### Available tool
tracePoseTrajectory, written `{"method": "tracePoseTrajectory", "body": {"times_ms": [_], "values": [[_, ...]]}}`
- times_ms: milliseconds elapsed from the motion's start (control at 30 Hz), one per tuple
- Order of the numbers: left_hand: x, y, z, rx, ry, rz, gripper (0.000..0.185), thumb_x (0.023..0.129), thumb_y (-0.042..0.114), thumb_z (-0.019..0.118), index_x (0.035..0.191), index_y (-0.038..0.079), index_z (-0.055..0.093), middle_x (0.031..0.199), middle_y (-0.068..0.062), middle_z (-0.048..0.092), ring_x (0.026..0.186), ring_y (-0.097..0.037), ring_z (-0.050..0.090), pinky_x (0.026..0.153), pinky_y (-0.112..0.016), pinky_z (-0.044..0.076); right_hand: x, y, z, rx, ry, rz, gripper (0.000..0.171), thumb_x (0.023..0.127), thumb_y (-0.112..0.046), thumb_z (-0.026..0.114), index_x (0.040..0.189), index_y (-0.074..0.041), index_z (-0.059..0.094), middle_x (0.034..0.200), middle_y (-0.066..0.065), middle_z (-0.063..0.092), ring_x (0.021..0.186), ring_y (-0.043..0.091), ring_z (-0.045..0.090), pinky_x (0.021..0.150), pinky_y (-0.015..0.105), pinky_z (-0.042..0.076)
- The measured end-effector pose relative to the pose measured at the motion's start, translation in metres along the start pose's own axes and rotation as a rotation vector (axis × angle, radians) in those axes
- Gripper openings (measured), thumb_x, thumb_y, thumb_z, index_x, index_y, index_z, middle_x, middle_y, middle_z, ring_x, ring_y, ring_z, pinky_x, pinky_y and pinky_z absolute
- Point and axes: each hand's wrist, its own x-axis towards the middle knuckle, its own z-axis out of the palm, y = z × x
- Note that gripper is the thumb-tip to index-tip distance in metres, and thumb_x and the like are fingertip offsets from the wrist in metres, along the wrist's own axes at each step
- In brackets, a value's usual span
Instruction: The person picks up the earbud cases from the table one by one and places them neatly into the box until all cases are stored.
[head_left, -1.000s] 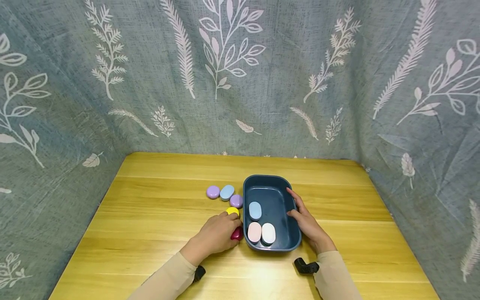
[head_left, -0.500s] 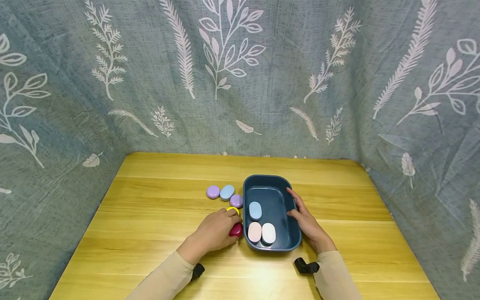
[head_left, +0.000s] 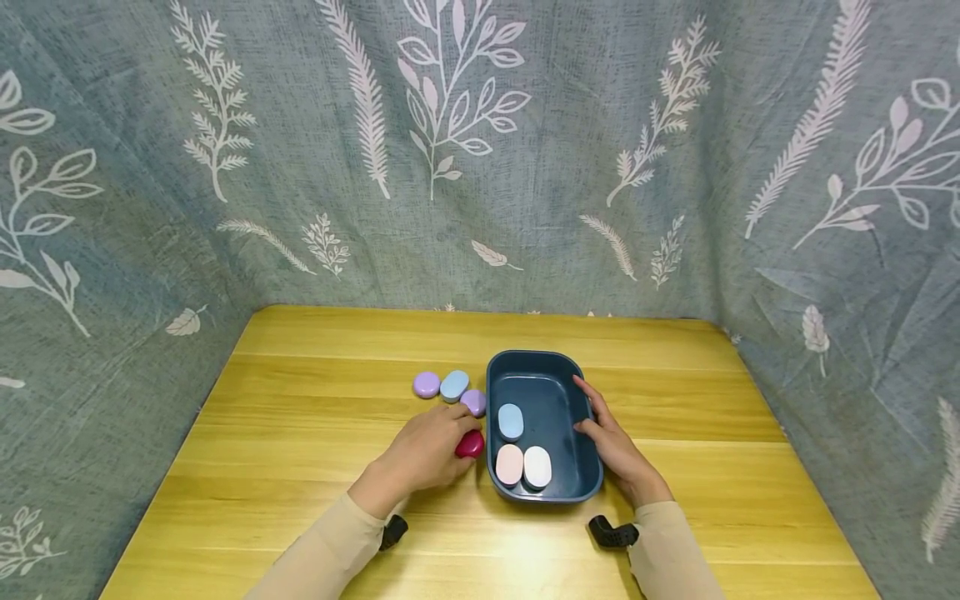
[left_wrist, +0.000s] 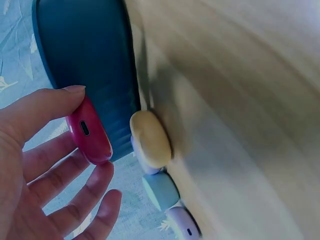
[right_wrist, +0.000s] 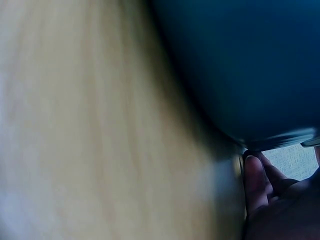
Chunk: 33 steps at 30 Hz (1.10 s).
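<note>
In the head view my left hand (head_left: 431, 446) pinches a red rounded case (head_left: 469, 444) just left of a dark blue bin (head_left: 543, 492). The left wrist view shows the thumb and fingers on that case, with a small dark port in its side. A yellow rounded case (left_wrist: 151, 139) lies on the table close beyond it; the hand hides it in the head view. My right hand (head_left: 618, 454) holds the bin's right rim, thumb over the inside and other fingers outside under the wall. Inside the bin are a light blue (head_left: 511, 422), a pink (head_left: 509, 465) and a white case (head_left: 537, 467).
Left of the bin's far half lie two purple cases, the outer one (head_left: 427, 384) and the inner one (head_left: 474, 402), with a light blue case (head_left: 454, 386) between them. All rest on the wooden table (head_left: 315, 400). A leaf-patterned curtain (head_left: 480, 250) stands behind.
My left hand has moved away from me along the bin's left side with the red case, now covering the yellow case in the head view. The right hand and bin have stayed put.
</note>
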Motion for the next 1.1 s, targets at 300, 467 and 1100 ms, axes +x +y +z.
{"method": "tracePoseTrajectory", "body": {"times_ms": [300, 467, 1100], "values": [[0.007, -0.005, -0.012, -0.021, 0.029, -0.035, 0.038, 0.087, 0.031, 0.082, 0.121, 0.016, 0.073, 0.116, 0.001, 0.068, 0.094, -0.02, 0.058, 0.079, -0.034, 0.056, 0.0, 0.0, 0.0, 0.009, 0.002, 0.015, 0.075, 0.103, -0.012, 0.048, 0.159, -0.055, 0.023, 0.176, 0.0, -0.007, 0.162, 0.036, -0.005, 0.126, 0.067, 0.01], [0.01, -0.009, -0.015, -0.053, 0.053, -0.059, 0.042, 0.087, 0.029, 0.083, 0.124, 0.014, 0.072, 0.117, 0.0, 0.067, 0.093, -0.018, 0.054, 0.075, -0.032, 0.056, 0.0, 0.0, 0.0, 0.01, 0.006, 0.026, 0.074, 0.103, -0.013, 0.048, 0.158, -0.056, 0.023, 0.176, 0.002, -0.007, 0.162, 0.037, -0.004, 0.126, 0.068, 0.011], [0.029, -0.011, -0.023, -0.089, 0.085, -0.052, 0.039, 0.093, 0.026, 0.076, 0.128, 0.01, 0.07, 0.121, -0.005, 0.066, 0.104, -0.025, 0.06, 0.089, -0.034, 0.052, 0.0, 0.001, -0.001, 0.01, 0.01, 0.031, 0.074, 0.103, -0.013, 0.048, 0.158, -0.056, 0.024, 0.176, 0.006, -0.003, 0.161, 0.037, 0.002, 0.125, 0.065, 0.016]]}}
